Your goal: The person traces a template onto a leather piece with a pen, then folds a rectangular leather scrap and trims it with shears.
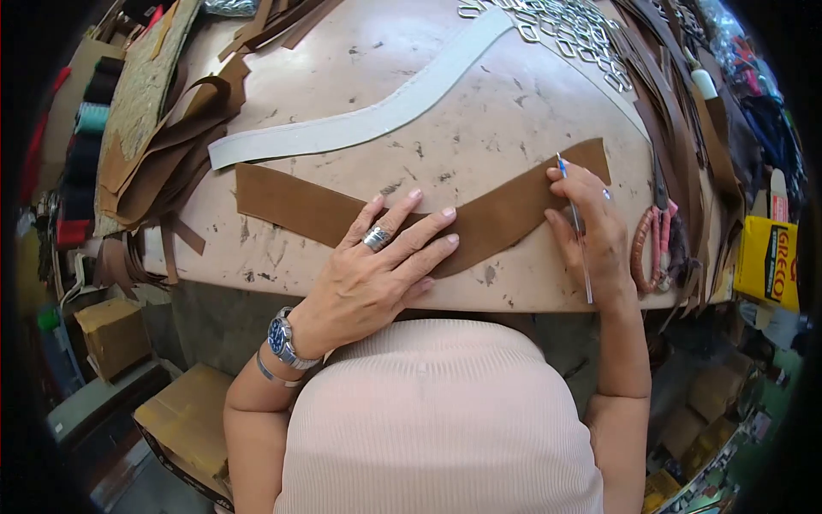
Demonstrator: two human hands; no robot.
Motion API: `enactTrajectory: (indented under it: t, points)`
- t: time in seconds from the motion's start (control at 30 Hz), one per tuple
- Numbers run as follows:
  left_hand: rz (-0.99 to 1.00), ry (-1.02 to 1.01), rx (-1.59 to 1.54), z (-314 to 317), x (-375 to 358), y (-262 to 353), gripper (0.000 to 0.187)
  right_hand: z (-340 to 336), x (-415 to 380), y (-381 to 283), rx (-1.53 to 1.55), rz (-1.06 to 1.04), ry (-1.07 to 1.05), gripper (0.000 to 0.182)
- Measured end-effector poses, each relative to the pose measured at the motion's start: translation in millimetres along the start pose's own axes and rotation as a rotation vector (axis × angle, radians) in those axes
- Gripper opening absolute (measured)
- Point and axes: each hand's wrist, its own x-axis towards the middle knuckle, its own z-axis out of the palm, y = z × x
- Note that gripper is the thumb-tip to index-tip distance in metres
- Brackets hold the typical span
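Note:
A curved brown leather strip [505, 224] lies across the table near its front edge. My left hand [377, 265] rests on the middle of the strip, fingers stretched out and slightly spread, pressing it flat. At the strip's right end, my right hand [592, 224] grips a slim pen [575, 218] with a clear barrel and a blue tip pointing up and away from me. The pen's lower end reaches down past the palm. Just beyond the brown strip curves a pale white strip [377, 122] of similar width.
Linked metal buckles [565, 38] lie at the far right. Brown leather pieces [184, 141] pile up on the left, and more strips [668, 111] hang along the right. Scissors with wrapped pink handles [659, 244] lie right of my right hand, near a yellow box [766, 261].

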Motion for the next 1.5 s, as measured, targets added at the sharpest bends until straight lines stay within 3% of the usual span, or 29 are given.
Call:
enactTrajectory:
  t: [0.17, 0.27, 0.37, 0.43, 0.53, 0.63, 0.83, 0.93, 1.07, 1.13, 1.23, 1.33, 1.5]
  points:
    - [-0.018, 0.225, 0.129, -20.6, 10.8, -28.1, 0.031, 3.6, -2.9, 1.4, -0.109, -0.059, 0.046, 0.038]
    - [-0.204, 0.313, 0.220, -32.7, 29.9, -45.8, 0.027, 2.9, -2.2, -0.6, -0.141, -0.053, 0.035, 0.039]
    - [-0.234, 0.322, 0.181, -31.9, 35.1, -63.0, 0.027, 4.4, 2.3, 0.0, -0.152, -0.007, 0.038, 0.038]
    - [-0.212, 0.302, 0.171, -33.0, 35.7, -63.2, 0.028, 4.3, 6.7, 0.1, -0.166, 0.021, 0.035, 0.036]
    - [-0.197, 0.303, 0.127, -33.1, 35.8, -64.1, 0.029, 3.9, 6.1, 1.0, -0.160, -0.157, 0.031, 0.031]
    - [-0.133, 0.337, 0.098, -30.8, 36.9, -72.0, 0.031, 6.4, 5.2, -8.2, -0.173, -0.184, -0.096, 0.027]
    - [-0.043, 0.359, 0.115, -38.0, 40.9, -75.9, 0.037, 7.1, 4.8, -9.1, -0.243, -0.169, -0.069, 0.027]
    - [-0.029, 0.399, 0.152, -49.4, 33.8, -63.9, 0.041, 0.6, 3.0, -0.6, -0.209, -0.103, 0.141, 0.026]
    - [-0.067, 0.211, -0.163, -40.3, 12.0, -24.3, 0.043, -9.7, 1.3, 11.8, 0.343, 0.219, 0.479, 0.033]
    - [-0.027, 0.123, -0.093, -27.9, 11.2, -14.1, 0.043, -17.7, -0.4, 25.9, 0.244, 0.298, 0.329, 0.033]
    - [-0.012, 0.170, -0.043, -12.8, 10.6, -14.8, 0.044, -26.1, 8.2, 18.1, 0.077, 0.417, 0.119, 0.027]
    - [0.035, 0.191, -0.040, -10.4, 9.7, -19.8, 0.045, -18.5, 7.7, 25.5, -0.184, 0.170, 0.065, 0.026]
    - [0.115, 0.129, -0.101, -19.0, 9.3, -35.9, 0.045, -21.3, -3.4, 18.0, -0.273, 0.156, 0.023, 0.026]
